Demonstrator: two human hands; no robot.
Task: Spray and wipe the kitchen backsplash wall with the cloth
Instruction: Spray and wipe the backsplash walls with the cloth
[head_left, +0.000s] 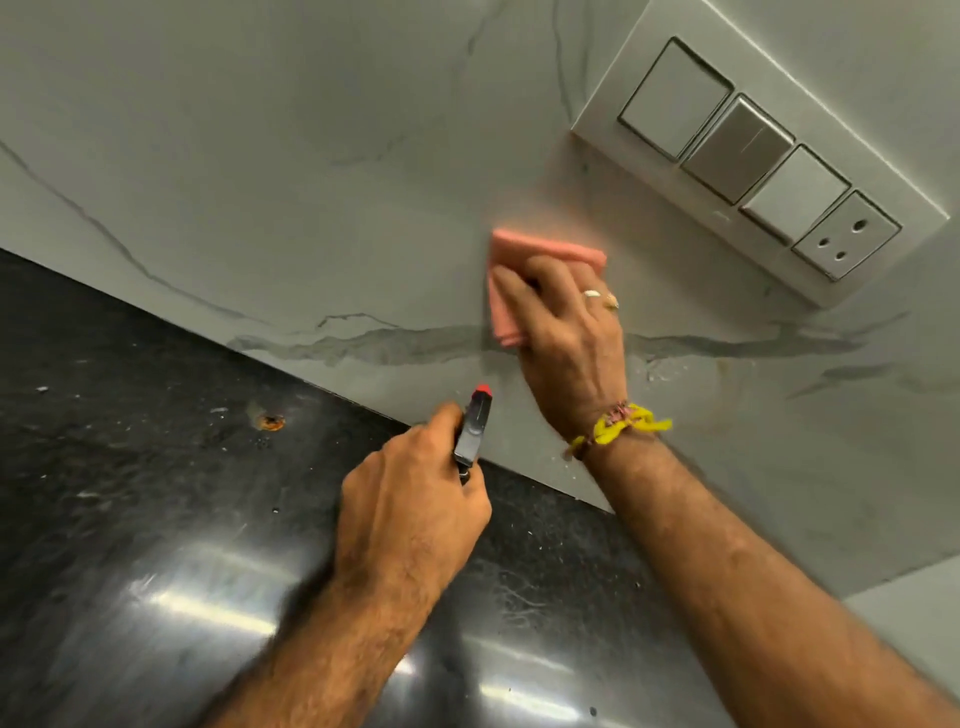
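Note:
A folded pink cloth lies flat against the white, grey-veined backsplash wall, just below and left of the switch plate. My right hand presses the cloth to the wall with fingers spread over it. A little lower and to the left, my left hand grips a dark spray bottle head with a red nozzle tip pointing at the wall. The bottle's body is hidden under my hand.
A white switch plate with three switches and a socket is mounted on the wall at the upper right. A glossy black countertop runs below the wall, with an orange-brown stain and small specks on it.

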